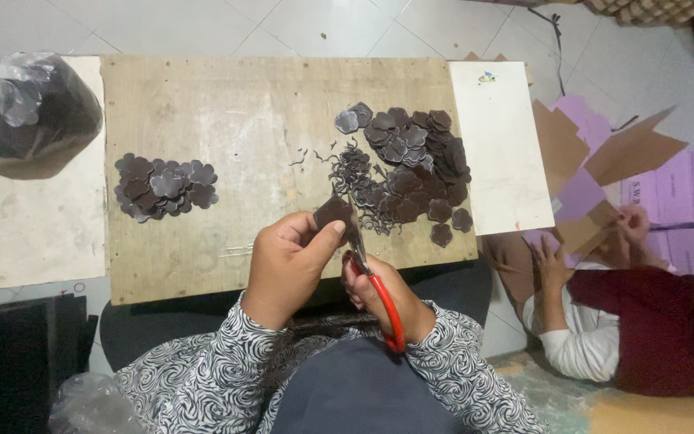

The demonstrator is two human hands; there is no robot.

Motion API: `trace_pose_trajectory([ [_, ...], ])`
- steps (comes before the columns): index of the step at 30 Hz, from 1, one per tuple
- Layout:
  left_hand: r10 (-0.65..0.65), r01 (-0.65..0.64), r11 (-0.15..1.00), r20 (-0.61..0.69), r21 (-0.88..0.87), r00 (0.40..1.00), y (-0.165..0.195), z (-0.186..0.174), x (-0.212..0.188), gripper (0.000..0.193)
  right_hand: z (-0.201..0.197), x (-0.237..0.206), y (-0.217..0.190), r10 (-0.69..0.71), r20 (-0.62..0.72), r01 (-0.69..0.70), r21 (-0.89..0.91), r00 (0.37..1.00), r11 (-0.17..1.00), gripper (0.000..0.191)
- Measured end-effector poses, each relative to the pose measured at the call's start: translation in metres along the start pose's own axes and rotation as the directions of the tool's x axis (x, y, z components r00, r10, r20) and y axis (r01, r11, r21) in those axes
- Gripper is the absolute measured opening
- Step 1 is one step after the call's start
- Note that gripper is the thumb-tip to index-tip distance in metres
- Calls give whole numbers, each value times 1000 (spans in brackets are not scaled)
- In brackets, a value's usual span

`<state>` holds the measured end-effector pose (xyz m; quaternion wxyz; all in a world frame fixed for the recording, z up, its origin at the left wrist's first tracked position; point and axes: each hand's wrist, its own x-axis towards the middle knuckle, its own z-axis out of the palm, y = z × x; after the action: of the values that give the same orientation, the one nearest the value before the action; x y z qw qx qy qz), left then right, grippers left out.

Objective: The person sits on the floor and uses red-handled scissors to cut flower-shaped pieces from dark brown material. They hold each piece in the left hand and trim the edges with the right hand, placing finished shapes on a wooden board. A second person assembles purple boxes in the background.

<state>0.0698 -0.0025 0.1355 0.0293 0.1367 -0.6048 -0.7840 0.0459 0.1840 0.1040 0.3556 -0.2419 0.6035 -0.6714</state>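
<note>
Trimming is being done: brown flower piece (333,212) pinched in left hand (289,261), red-handled scissors (377,289) gripped by right hand (383,291); next snip likely needing piece turned.

Bare stretch of wooden board (267,137) between small flower pile (164,187) at left and large flower pile (413,165) at right: open lane toward far edge. Thin scraps (315,154) litter lane's right side. Left hand (289,261) and right hand (379,289) with scissors (375,285) block near edge. Dark bag (26,112) fills far left; white panel (500,145) flanks board's right.
</note>
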Motion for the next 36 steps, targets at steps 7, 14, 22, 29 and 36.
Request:
trace_pose_trajectory([
  [7, 18, -18, 1000, 4, -5, 1000, -5, -3, 2, 17, 0, 0, 0, 23, 7, -24, 43, 1000, 999, 55],
  [14, 41, -41, 998, 0, -41, 999, -7, -4, 2, 15, -1, -1, 3, 27, 20, -28, 69, 999, 997, 54],
  [22, 36, -36, 999, 1, 19, 999, -2, -6, 0, 15, -1, -3, 1, 78, 40, -82, 98, 996, 992, 54],
  [29, 63, -64, 973, 12, 220, 998, 3, -9, 1, 17, -4, -1, -2, 74, 81, -76, 23, 994, 997, 55],
  [36, 76, -79, 974, 21, 214, 997, 3, -10, 4, 19, -3, 5, 6, 2, 53, -5, 64, 999, 998, 56],
])
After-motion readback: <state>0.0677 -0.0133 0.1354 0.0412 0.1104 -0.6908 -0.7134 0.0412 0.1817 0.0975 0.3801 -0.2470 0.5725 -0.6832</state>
